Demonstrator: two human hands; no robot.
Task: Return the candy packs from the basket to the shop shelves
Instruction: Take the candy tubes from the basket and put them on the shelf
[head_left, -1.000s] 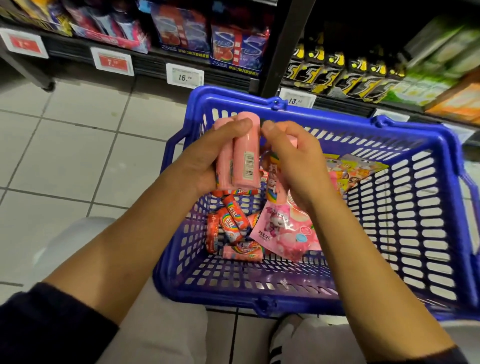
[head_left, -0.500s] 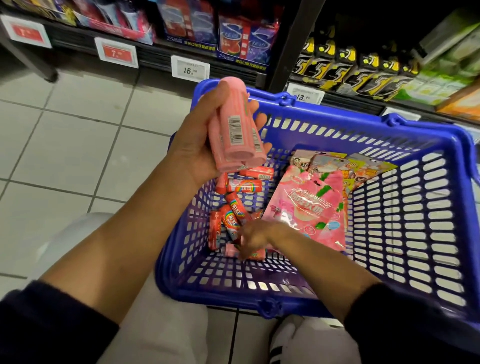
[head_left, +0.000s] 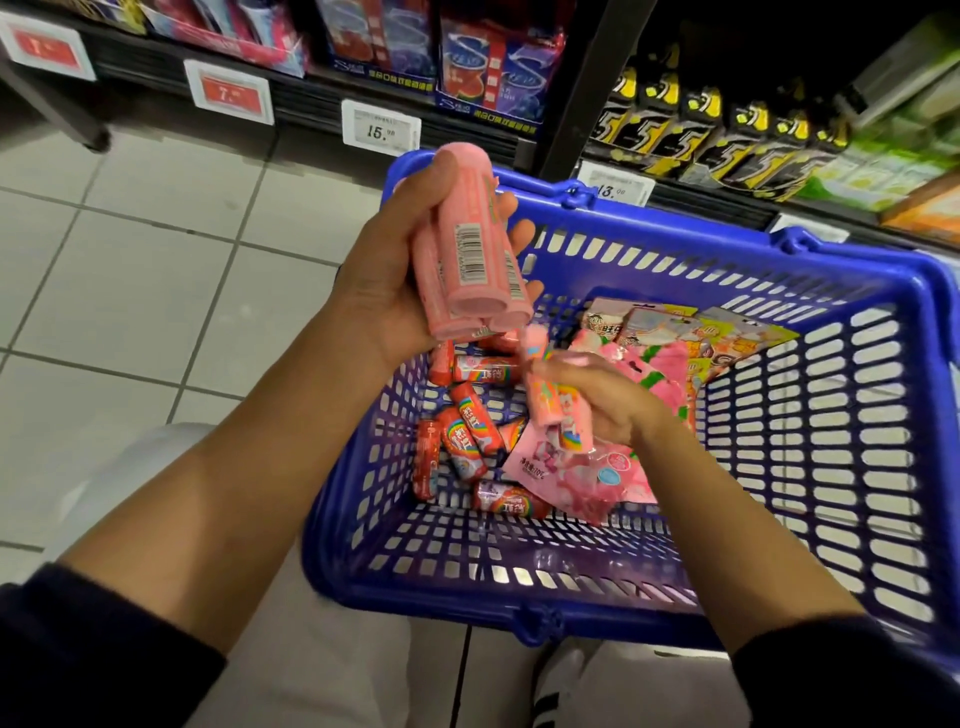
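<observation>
My left hand (head_left: 410, 270) grips a bundle of pink candy rolls (head_left: 467, 260), fingers curled round them from behind and thumb over the top; I count three, barcodes facing me, held tilted above the near-left corner of the blue basket (head_left: 883, 291). My right hand (head_left: 608, 400) is down inside the basket, fingers curled round more pink rolls with a rainbow print (head_left: 563, 410); two show for certain, and a third may sit behind them, but I cannot tell. On the basket floor lie loose red rainbow rolls (head_left: 467, 441), about seven that I can make out, heaped against the left wall. Beside them lies one pink bag (head_left: 587, 467), partly under my right wrist, and a second pink-and-green bag (head_left: 660, 369) behind my hand. Further back, against the far wall, are flat yellow and pale packets (head_left: 675, 322), at least three. Beyond the basket the shelf (head_left: 311, 98) carries four price tags (head_left: 382, 127) I can count.
</observation>
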